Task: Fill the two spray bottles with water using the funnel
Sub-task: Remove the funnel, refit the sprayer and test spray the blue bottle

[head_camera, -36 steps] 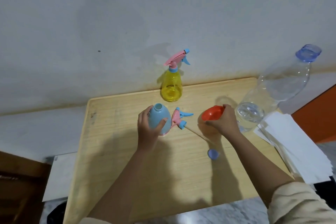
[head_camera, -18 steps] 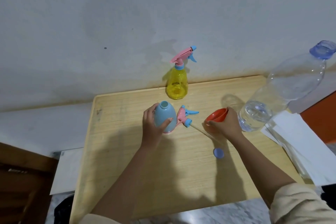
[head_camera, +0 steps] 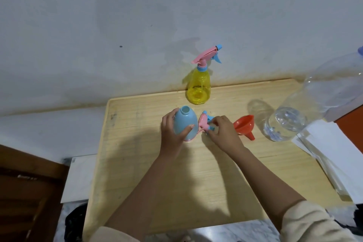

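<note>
The left hand [head_camera: 172, 133] wraps the open-necked blue plastic spray bottle [head_camera: 185, 123] near the wooden table's [head_camera: 196, 182] far edge; the right hand [head_camera: 222, 132] pinches the pink-and-blue trigger head [head_camera: 205, 123] just beside it — the orange plastic funnel [head_camera: 244, 125] lies loose to the right. No readable labels.

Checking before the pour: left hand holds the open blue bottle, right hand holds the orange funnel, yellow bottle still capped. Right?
Not quite. In the head view the orange plastic funnel lies free on the wooden table; the right hand grips the pink spray head. The rest stands.
</note>
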The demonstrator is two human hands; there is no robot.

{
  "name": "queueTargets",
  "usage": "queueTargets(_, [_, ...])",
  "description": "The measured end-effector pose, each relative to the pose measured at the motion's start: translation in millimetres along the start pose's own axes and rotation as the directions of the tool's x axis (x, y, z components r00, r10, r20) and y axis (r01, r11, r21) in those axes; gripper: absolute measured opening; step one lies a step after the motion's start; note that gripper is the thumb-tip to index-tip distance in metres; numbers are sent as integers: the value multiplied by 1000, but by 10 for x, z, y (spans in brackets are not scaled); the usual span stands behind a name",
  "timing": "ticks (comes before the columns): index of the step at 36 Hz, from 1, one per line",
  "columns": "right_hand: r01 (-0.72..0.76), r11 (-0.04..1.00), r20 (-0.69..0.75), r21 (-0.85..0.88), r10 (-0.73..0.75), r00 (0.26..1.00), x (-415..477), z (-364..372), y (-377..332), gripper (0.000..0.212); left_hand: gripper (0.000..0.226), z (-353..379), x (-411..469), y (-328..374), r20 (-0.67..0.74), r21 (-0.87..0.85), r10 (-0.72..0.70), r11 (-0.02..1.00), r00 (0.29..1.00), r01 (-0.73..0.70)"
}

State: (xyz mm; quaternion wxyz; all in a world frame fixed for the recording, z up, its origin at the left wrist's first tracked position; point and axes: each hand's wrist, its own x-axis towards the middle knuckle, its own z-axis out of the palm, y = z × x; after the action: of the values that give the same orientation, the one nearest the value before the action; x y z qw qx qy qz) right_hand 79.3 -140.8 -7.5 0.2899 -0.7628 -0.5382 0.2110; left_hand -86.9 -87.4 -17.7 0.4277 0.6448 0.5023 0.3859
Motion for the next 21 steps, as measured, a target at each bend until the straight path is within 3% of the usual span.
queueTargets(6, [-108, 981, 79, -162, 122, 989, 89, 223, 71, 40, 81, -20, 18, 25, 14, 47, 32, 998, 999, -33])
queueTargets(11, [-120, 976, 62, -179, 133, 989, 117, 251, 42, 33, 81, -21, 21, 11, 20, 61, 40, 997, 999, -42])
queueTargets(17, [-119, 992, -151, 49, 125, 981, 75, 95, -47, 34, 77, -7, 27, -36, 4, 1, 31, 1000, 1000, -31])
queueTargets(21, [-49, 942, -290, 333, 152, 945, 96, -194, -320, 23, 69, 13, 15, -70, -15, -47, 27, 998, 1000, -28])
